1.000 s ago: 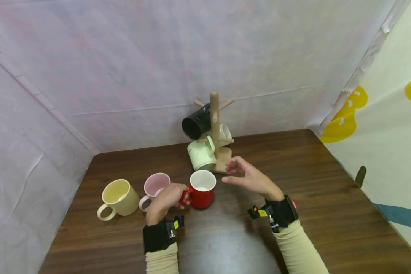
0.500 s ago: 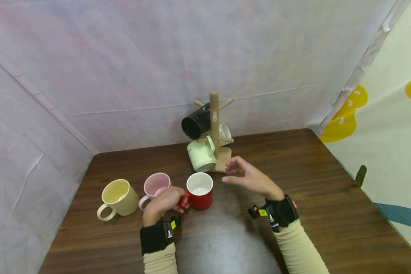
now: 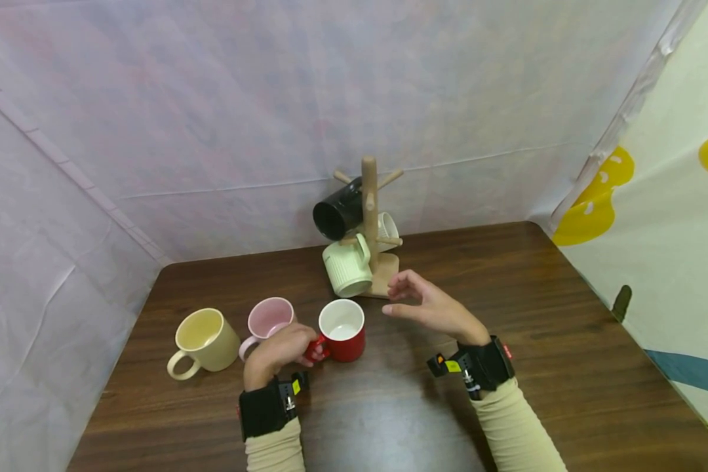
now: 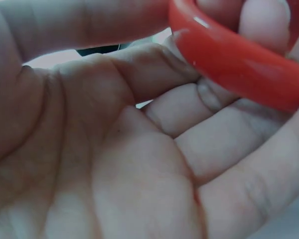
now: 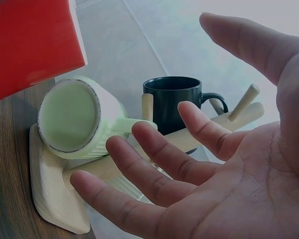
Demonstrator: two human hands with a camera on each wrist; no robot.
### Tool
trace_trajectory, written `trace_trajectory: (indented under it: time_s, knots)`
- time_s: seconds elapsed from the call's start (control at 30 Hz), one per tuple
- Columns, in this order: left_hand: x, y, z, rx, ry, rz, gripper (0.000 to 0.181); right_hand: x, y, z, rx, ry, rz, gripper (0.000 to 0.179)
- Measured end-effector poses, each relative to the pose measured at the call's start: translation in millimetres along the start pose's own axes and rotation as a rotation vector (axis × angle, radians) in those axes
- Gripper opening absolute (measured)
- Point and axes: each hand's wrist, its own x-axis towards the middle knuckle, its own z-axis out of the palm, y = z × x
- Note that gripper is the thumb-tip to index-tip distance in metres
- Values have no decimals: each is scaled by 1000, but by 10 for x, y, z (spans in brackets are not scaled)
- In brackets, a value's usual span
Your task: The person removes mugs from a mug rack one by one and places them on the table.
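A red mug with a white inside stands upright near the middle of the table. My left hand grips its handle from the left; in the left wrist view the fingers curl round the red handle. My right hand hovers to the right of the mug with fingers spread and holds nothing. Behind the red mug is a wooden mug tree. On its pegs hang a black mug, a pale green mug and a white mug, the last partly hidden by the post.
A pink mug stands just left of the red one, partly covered by my left hand. Farther left is a yellow mug, its handle toward me. The brown table ends at a cloth wall behind the mug tree.
The red mug and my left hand have shifted slightly left and toward me, away from the pale green mug. My right hand has stayed in place.
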Motion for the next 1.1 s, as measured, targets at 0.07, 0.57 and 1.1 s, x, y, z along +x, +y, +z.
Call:
trace_trajectory:
  time_s: [0.07, 0.57, 1.1]
  knots:
    - [-3, 3, 3, 5, 2, -2, 28, 0, 6, -3, -3, 0, -3, 41]
    - [-43, 90, 32, 177, 139, -8, 25, -7, -14, 2, 15, -11, -6, 38]
    - [-124, 191, 12, 370, 217, 28, 27, 18, 57, 0, -13, -6, -15, 39]
